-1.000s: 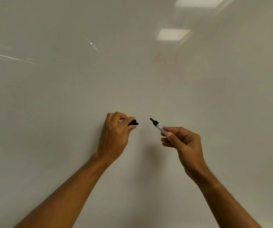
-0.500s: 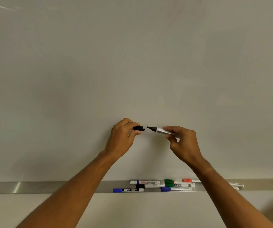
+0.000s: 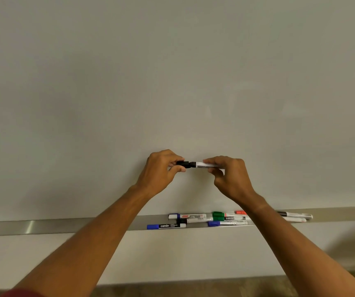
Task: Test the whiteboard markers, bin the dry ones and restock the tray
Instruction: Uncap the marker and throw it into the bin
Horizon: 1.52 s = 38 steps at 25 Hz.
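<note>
**Black marker and cap meeting in front of the whiteboard**

The left hand (image 3: 161, 170) is pinching a black cap (image 3: 183, 164) between thumb and curled fingers, and the right hand (image 3: 229, 176) is gripping the marker (image 3: 204, 165) by its white barrel with curled fingers. The marker is showing a white body with grey printing and a black collar at its left end, which is touching or entering the cap; the tip itself is hidden. Its long axis is lying almost level, pointing left toward the cap.

Both hands are hovering just in front of the whiteboard (image 3: 172, 71), above the metal tray (image 3: 43, 227) running along its lower edge. In the tray, several markers are lying lengthwise: a blue-capped one (image 3: 165, 226) nearest on the left, another blue-capped one (image 3: 228, 223) further right, green-capped ones (image 3: 218, 215) behind it, and a red-capped one (image 3: 240, 212) partly hidden by the right forearm. Below the tray a pale wall is showing.
</note>
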{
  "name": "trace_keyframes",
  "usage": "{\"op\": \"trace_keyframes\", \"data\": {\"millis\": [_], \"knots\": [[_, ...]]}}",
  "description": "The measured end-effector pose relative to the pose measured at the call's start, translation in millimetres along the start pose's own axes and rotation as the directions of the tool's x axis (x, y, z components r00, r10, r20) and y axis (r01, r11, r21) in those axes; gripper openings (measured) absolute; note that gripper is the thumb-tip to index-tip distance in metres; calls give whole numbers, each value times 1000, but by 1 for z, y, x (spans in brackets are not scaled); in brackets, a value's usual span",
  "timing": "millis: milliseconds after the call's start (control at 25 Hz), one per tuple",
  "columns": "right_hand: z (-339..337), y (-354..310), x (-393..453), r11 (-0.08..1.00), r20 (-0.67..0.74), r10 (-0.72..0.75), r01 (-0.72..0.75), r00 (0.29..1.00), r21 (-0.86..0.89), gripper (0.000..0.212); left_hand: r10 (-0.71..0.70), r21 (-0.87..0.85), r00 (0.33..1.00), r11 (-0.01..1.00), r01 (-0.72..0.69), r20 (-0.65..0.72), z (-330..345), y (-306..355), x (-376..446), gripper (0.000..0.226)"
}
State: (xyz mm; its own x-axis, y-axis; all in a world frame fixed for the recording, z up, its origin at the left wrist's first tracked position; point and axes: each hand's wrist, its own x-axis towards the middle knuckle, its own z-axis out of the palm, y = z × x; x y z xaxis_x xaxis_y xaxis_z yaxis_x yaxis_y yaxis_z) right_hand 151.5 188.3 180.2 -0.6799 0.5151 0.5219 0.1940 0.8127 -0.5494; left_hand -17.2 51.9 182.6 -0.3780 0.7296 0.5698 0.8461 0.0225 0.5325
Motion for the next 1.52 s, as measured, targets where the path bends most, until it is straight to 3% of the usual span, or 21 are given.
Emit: {"op": "trace_keyframes", "data": {"millis": [640, 800, 920, 1000, 1080, 1240, 1520], "knots": [[13, 17, -23, 998, 33, 18, -16, 999, -62, 30, -74, -88, 990, 993, 85, 123, 28, -3, -15, 18], [10, 31, -34, 993, 49, 8, -2, 999, -118, 30, -27, -49, 988, 998, 35, 154, 43, 2, -18, 20], [4, 43, -47, 983, -7, -5, 4, 1000, -181, 28, 43, 152, 977, 985, -76, 210, 55, 10, -23, 52], [-1, 50, -60, 973, -51, 46, -56, 998, -223, 27, 30, 304, 954, 944, -126, 299, 65, 14, -31, 88], [-7, 57, -78, 958, -106, 111, -134, 988, -254, 27, 41, 353, 929, 918, -180, 368, 81, 17, -40, 108], [-19, 74, -126, 905, -195, 246, -297, 949, -305, 24, 96, 287, 866, 921, -265, 490, 128, 30, -57, 120], [-54, 104, -225, 722, -288, 527, -600, 800, -345, 20, 189, 199, 749, 897, -395, 635, 224, 85, -90, 124]]}}
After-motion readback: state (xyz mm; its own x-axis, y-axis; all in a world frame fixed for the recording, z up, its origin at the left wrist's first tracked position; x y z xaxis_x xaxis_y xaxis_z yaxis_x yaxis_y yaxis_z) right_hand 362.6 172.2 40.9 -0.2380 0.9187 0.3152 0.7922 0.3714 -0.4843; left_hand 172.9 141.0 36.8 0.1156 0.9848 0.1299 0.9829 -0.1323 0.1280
